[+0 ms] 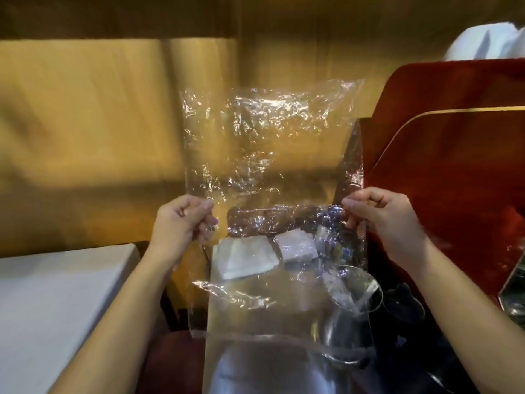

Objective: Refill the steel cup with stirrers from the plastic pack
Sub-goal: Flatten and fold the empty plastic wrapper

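Observation:
I hold a clear, crinkled plastic pack [270, 155] stretched flat in front of me. My left hand [181, 223] pinches its left edge and my right hand [383, 217] pinches its right edge, both at mid height. The pack looks empty; no stirrers show inside it. The steel cup is not clearly in view. Through the film, low down, I see white folded pieces [244, 257] and a clear glass rim [363, 288].
A white surface [56, 302] lies at the lower left. A red-brown chair back with gold trim [454, 155] stands at the right, with white cloth [488, 41] above it. A yellow wooden wall [85, 137] fills the background.

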`<move>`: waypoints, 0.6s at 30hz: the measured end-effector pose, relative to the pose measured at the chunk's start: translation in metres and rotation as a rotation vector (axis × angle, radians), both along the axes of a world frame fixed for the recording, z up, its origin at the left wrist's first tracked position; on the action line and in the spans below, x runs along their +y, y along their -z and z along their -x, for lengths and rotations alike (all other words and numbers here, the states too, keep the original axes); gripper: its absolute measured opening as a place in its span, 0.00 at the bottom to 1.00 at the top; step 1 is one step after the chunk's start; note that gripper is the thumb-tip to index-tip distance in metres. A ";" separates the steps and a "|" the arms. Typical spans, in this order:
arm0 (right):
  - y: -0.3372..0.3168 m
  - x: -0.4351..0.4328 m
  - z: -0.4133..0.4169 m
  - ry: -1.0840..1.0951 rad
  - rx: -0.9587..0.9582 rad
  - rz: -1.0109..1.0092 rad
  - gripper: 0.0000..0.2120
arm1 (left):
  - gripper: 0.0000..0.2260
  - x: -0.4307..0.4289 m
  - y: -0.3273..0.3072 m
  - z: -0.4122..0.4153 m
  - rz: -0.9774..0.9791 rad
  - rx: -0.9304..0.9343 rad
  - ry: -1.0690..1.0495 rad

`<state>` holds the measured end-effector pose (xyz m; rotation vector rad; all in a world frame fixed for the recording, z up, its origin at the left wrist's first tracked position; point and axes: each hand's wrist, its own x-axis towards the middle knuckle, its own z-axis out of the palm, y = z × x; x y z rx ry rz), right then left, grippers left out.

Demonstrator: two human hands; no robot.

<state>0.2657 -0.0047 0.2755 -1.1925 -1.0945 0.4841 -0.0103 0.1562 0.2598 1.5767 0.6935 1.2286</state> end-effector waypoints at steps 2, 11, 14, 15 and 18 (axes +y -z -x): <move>0.002 0.005 0.001 -0.021 -0.039 -0.002 0.01 | 0.06 -0.001 0.004 0.004 0.022 -0.017 0.009; 0.025 0.025 0.005 -0.124 0.078 0.202 0.06 | 0.15 -0.010 0.026 0.023 0.110 0.044 -0.038; 0.032 0.032 0.008 -0.100 0.096 0.191 0.03 | 0.15 -0.013 0.030 0.027 0.131 0.007 -0.056; 0.033 0.034 0.009 -0.101 0.091 0.200 0.01 | 0.15 -0.014 0.031 0.029 0.136 -0.002 -0.063; 0.036 0.039 0.009 -0.108 0.069 0.225 0.01 | 0.14 -0.013 0.033 0.036 0.130 0.005 -0.110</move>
